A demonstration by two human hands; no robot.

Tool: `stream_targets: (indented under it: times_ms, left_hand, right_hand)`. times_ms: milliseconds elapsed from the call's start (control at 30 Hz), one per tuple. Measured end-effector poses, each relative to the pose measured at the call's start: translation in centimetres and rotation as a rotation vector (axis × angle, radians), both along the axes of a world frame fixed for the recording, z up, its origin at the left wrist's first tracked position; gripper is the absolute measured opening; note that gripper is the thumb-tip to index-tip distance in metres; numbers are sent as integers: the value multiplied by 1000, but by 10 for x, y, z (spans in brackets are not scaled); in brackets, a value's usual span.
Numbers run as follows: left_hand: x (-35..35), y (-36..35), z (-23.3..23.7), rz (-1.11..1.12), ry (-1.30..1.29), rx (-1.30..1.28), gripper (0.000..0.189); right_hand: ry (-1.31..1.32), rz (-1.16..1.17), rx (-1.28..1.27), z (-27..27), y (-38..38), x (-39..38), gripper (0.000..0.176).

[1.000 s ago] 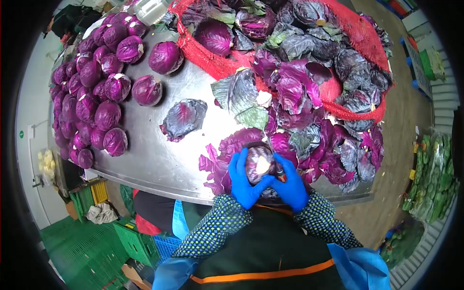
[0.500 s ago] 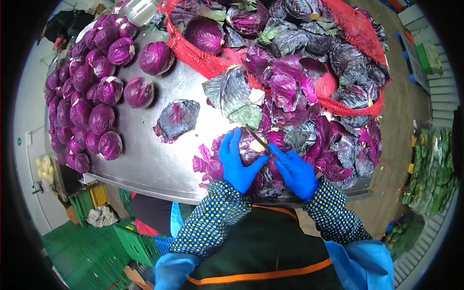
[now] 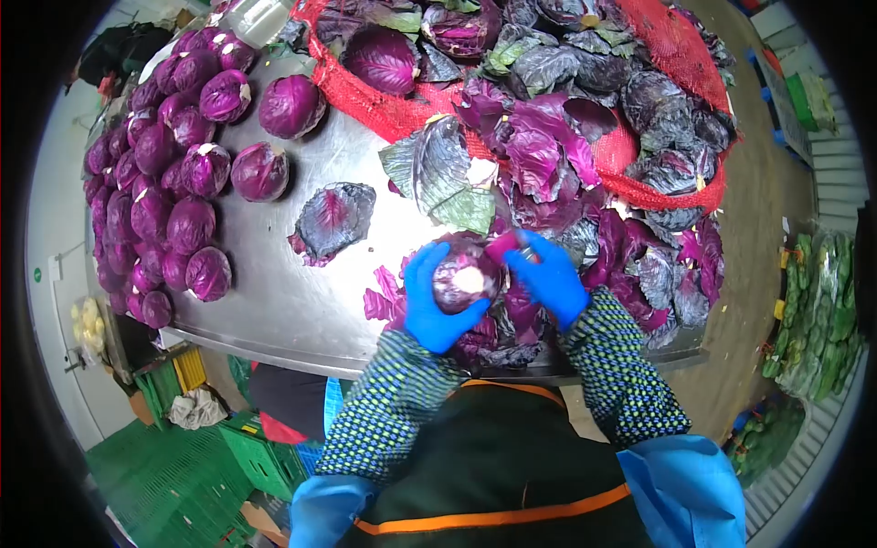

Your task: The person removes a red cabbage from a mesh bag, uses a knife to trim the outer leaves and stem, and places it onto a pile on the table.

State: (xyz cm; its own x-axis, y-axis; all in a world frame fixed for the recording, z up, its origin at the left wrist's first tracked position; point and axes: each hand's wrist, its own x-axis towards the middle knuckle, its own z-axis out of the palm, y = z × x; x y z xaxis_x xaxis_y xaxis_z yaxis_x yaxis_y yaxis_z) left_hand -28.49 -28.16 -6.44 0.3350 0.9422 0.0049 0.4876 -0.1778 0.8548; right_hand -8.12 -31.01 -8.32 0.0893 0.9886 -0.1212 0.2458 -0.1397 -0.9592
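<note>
A red cabbage (image 3: 468, 276) with its pale cut stem facing up is in my left hand (image 3: 427, 301), whose blue-gloved fingers wrap round its left side. My right hand (image 3: 552, 281), also gloved in blue, is just right of the cabbage, its fingers closed on a purple leaf (image 3: 501, 245) at the cabbage's upper right edge. A small shiny part of the knife shows at the right fingers; its blade cannot be made out. Loose purple leaves (image 3: 539, 155) lie beyond and right of my hands.
Many cabbages (image 3: 155, 215) are piled on the left of the metal table (image 3: 265, 315). A red net sack (image 3: 384, 114) of darker cabbages lies at the back. One dark leaf (image 3: 335, 222) lies mid-table. Green crates (image 3: 260, 457) stand below left; bagged green vegetables (image 3: 818, 315) are at right.
The cabbage is lifted and more visible, with its stem upward. My right hand has moved up from the stem to a leaf at the edge, and the knife blade no longer shows clearly.
</note>
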Motion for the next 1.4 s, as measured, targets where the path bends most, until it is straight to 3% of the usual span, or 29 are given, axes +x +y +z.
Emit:
stream_targets:
  times_ms: [67, 100, 133, 200, 233, 267, 300, 333, 367, 433, 467, 533, 600, 667, 733, 800, 867, 1033, 1133, 1200, 1233, 1333, 1400]
  left_hand:
    - [-30, 8, -13, -191, -355, -268, 86]
    - [-40, 4, -11, -144, -495, -404, 81]
    - [-43, 0, 6, 77, -777, -758, 76]
    - [-27, -14, -6, 548, -841, -780, 76]
    - [-13, -22, -1, 515, -420, -649, 82]
    - [3, -22, 11, 587, -400, -638, 85]
    - [0, -17, 5, 509, -450, -702, 85]
    - [-5, -12, 1, 427, -499, -760, 84]
    - [-8, -11, 5, 428, -504, -756, 84]
    - [-11, -10, 19, -2, -95, -247, 86]
    - [-12, -7, 22, -12, -100, -260, 86]
    - [-10, 1, 24, -232, -5, -68, 90]
    - [1, -2, 22, -204, 43, -5, 91]
    - [9, -2, 26, -80, 226, -8, 95]
    - [7, -2, 16, -111, 166, 16, 94]
    - [7, 1, 16, -20, -16, -140, 89]
    - [8, 2, 19, -36, 18, -128, 87]
    - [13, -1, 16, -23, 34, -76, 87]
    - [12, -7, 15, -34, 90, -3, 88]
    - [8, -12, 18, -88, 122, 50, 89]
    - [4, -14, 18, -78, 99, 18, 88]
    - [-8, -14, 6, -65, 26, -81, 89]
    - [-20, -12, 1, -108, -262, -305, 93]
  right_hand:
    - [321, -287, -527, 13, 1, 4, 30]
    - [389, -310, -567, 29, -6, -1, 21]
    - [373, -282, -569, 40, -16, -3, 25]
    - [267, -293, -280, 46, -41, -29, 32]
    - [267, -291, -295, 48, -52, -32, 32]
    - [224, -365, -309, 51, -58, -34, 24]
    - [179, -435, -315, 55, -58, -32, 17]
    - [384, -570, -358, 69, -50, -21, 16]
    - [405, -545, -103, 52, -58, 5, 17]
    - [313, -808, -213, 90, -42, 47, 16]
    - [124, -786, -182, 93, -46, 68, 17]
    - [-91, -696, -107, 99, -42, 66, 39]
    - [-74, -477, -201, 97, -48, 33, 45]
    - [-162, -100, -16, 90, -46, 0, 44]
    - [-243, -49, -22, 76, -45, -12, 43]
    - [-319, 9, -30, 69, -42, -13, 41]
    - [-534, 186, -13, 65, -35, -9, 44]
    - [-579, 199, 20, 59, -25, -9, 43]
    - [-528, 224, -177, 44, -2, -3, 41]
    - [-227, 41, -129, 11, 9, 9, 40]
    - [-26, 27, -261, 14, 10, 7, 47]
    - [-18, 2, -295, 14, 5, -11, 58]
    - [-24, -86, -275, 11, 14, -10, 56]
